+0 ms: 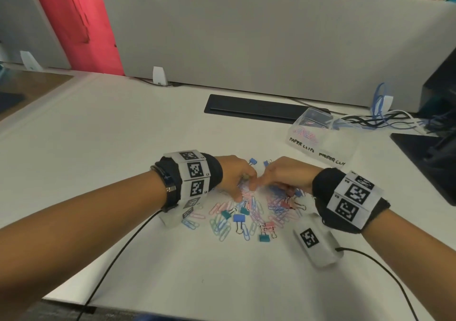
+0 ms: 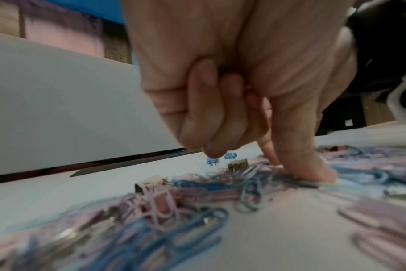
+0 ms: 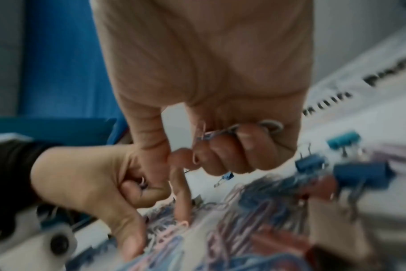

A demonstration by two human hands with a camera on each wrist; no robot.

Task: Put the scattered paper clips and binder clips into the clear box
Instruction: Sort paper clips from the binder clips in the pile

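Pastel paper clips point(image 1: 249, 212) lie in a heap on the white desk, with blue point(image 1: 238, 218), teal point(image 1: 264, 237) and pink point(image 1: 269, 225) binder clips among them. Both hands hover over the heap's far side, nearly touching. My left hand point(image 1: 243, 192) has its fingers curled, and something metallic shows inside them. Its thumb and index finger point(image 2: 313, 170) press down on a clip. My right hand point(image 1: 269, 185) grips a small bunch of paper clips point(image 3: 232, 132) in its curled fingers. The clear box point(image 1: 318, 145), lettered "PAPER CLIPS", stands open at the back right with a few clips inside.
A black cable flap point(image 1: 254, 108) lies in the desk behind the heap. Tangled cables point(image 1: 385, 121) and a black monitor base point(image 1: 424, 162) sit right of the box. A grey divider panel point(image 1: 246, 37) closes the back. Two blue binder clips point(image 1: 253, 161) lie just beyond the hands.
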